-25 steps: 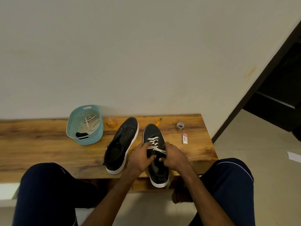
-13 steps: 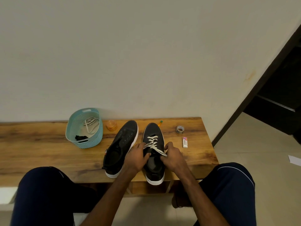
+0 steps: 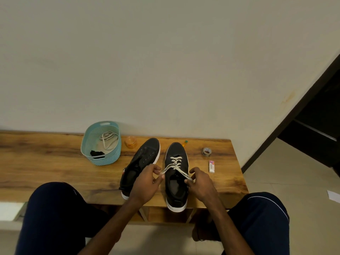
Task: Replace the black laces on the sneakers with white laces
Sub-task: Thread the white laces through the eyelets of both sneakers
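One head-worn wide-angle view from a seated person, facing a wall (image 3: pixel 165 61) and tilted down. The wall takes the upper half. A bench (image 3: pixel 46 162) crosses mid-frame, near. Left hand (image 3: pixel 147 183) and right hand (image 3: pixel 201 184) sit low centre, close to the lens. Knees (image 3: pixel 55 208) fill the bottom corners. Doorway (image 3: pixel 322 107) and floor (image 3: pixel 294 172) are at the right edge.

1. Wooden bench (image 3: pixel 46 162), brown w/ dark grain, runs along a plain pale wall (image 3: pixel 165 61).
2. Teal plastic basket (image 3: pixel 108 159) sits at back of bench, nr wall.
3. Small orange jar (image 3: pixel 131 142) just R of basket.
4. Thin orange stick w/ green tip (image 3: pixel 184 143) at bench's back edge; too small to identify.
5. Tape roll (image 3: pixel 206 151) toward R end; white packet w/ pink end (image 3: pixel 211 166) lies nr it, closer to viewer.
6. Dark doorway (image 3: pixel 322 126) at R; pale tiled floor (image 3: pixel 285 172) w/ a white paper (image 3: pixel 334 196) on it.
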`<action>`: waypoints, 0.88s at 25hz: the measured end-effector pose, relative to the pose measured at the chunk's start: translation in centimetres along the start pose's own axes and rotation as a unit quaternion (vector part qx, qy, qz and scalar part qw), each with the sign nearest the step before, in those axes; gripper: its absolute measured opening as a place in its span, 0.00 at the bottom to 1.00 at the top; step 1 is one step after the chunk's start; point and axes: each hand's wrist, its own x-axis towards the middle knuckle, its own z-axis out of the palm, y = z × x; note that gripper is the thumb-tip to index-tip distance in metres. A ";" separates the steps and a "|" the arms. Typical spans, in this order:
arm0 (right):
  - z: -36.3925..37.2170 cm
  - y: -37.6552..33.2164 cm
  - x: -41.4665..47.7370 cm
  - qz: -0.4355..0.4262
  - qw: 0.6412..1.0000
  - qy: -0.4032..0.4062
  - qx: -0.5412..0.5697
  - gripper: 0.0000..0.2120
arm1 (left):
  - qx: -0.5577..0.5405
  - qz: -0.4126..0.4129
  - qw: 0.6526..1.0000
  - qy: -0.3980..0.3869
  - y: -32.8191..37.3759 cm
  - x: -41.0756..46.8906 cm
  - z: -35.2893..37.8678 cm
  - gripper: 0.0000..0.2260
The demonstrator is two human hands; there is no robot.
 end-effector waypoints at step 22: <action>10.7 -25.8 11.0 -0.361 0.916 -0.027 -0.175 0.18 | 0.160 -0.161 0.968 0.110 -12.2 5.3 -18.2 0.17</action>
